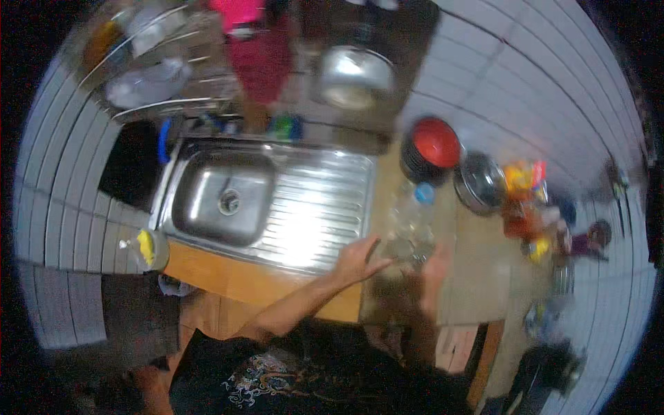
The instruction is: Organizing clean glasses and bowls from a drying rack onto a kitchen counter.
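My left hand [357,260] hovers by the right front corner of the steel drainboard [316,207], thumb and fingers apart and nothing in it. My right hand [436,267] is blurred over the beige countertop [480,280] to the right. Between and beyond the two hands, clear plastic bottles or containers [412,223] stand or lie close together; blur hides their exact number and pose. One carries a blue cap [424,193]. My right fingers are beside the near end of these containers, and whether they grip one is unclear.
A steel sink basin [223,197] adjoins the drainboard. Behind the bottles are a red bowl [436,141] atop dark stacked ones and a metal pot [481,182]. Packets [524,176] crowd the right wall. A tub with something yellow [149,250] sits left; a large metal pot [357,77] stands beyond.
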